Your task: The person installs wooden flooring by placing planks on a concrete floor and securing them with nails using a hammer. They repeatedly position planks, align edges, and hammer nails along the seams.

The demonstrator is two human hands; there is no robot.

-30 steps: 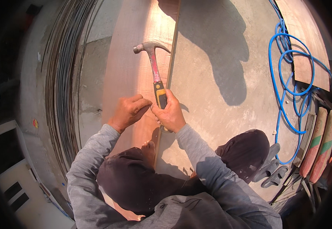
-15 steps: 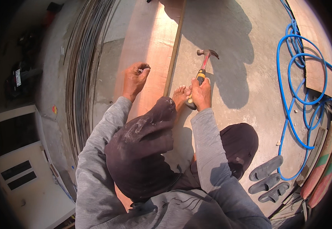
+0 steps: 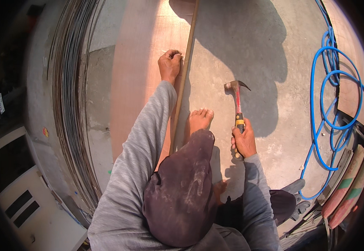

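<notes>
My left hand (image 3: pixel 169 66) is pinched on something too small to make out, over the long plywood board (image 3: pixel 134 75), right beside the narrow wooden strip (image 3: pixel 185 67) along its right edge. My right hand (image 3: pixel 245 141) grips a claw hammer (image 3: pixel 237 98) by its black-and-yellow handle; its red-necked head points away from me, over the concrete floor (image 3: pixel 265 150). My bare foot (image 3: pixel 198 120) rests just right of the strip, between my hands, with my dark-clad knee in front of it.
Long metal rods (image 3: pixel 71 104) lie at the left, near a pale door-like panel (image 3: pixel 50 201). At the right are a coiled blue hose (image 3: pixel 312 104), a plywood sheet (image 3: pixel 351 83), grey sandals (image 3: pixel 300 206) and two worn bags (image 3: pixel 342 184) with green bands.
My hands have moved apart: the left reached forward along the board to the strip, the right carried the hammer rightward over the floor. My foot has stepped to the right of the strip.
</notes>
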